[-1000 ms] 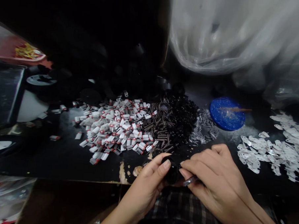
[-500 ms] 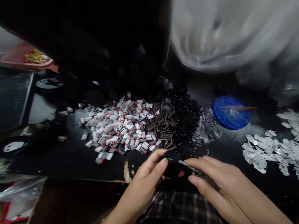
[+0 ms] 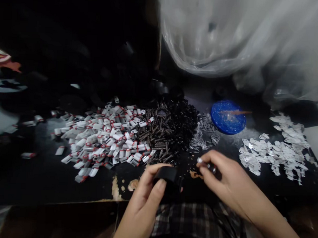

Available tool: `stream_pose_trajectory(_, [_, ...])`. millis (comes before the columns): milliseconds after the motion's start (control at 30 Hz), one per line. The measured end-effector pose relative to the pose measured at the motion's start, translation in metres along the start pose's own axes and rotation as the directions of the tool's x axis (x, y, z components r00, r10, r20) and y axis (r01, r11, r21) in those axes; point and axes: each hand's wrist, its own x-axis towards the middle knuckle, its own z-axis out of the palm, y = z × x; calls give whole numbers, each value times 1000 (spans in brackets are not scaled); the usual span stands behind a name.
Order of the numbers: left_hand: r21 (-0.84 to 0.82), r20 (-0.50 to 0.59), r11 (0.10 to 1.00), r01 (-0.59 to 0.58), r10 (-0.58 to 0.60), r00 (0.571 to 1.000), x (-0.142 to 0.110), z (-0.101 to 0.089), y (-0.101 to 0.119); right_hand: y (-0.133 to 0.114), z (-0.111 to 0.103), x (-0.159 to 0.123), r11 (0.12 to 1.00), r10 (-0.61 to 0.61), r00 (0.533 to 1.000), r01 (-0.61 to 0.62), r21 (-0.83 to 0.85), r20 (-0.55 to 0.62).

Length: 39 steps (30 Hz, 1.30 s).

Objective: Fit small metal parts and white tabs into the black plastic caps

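Note:
My left hand [image 3: 142,200] is closed round a black plastic housing [image 3: 167,174] with a curved outer wall, held low over the table's front edge. To its right, my right hand [image 3: 222,176] is pinched on a slim dark tool [image 3: 212,167], seen nearly end-on. A small bright bit [image 3: 199,160] shows at those fingertips; whether it belongs to the tool I cannot tell. The two hands are apart. Just beyond them lie a heap of dark coil springs [image 3: 159,143], a mound of small black parts [image 3: 182,123] and a scatter of thin silvery pins [image 3: 204,131].
Left of the springs spreads a big pile of white sleeves with red ends [image 3: 102,137]. A blue round lid [image 3: 227,123] with a brown stick across it lies at the back right. Flat white tabs [image 3: 273,152] cover the right side. Clear plastic sheeting [image 3: 217,48] hangs behind.
My right hand has drawn away from the black housing with the slim tool, which has turned end-on. The left hand has tilted the housing. The whole view has swung to the right.

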Motion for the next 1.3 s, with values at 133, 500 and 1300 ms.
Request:
stream_pose_trajectory(133, [-2,116,997,72,-71,991,9,14,-6,13,6,18,928,-70,989,17,-373,-131])
stream_pose_trajectory(500, [-174,126,984,47,-25,992,13,27,3,6,21,16,915,-246,961,187,-359,-129])
stream_pose_trajectory(1300, [-28,264,1000,-9,16,964,13,29,-1,-11,27,5,904,-422,864,379,-197,-274])
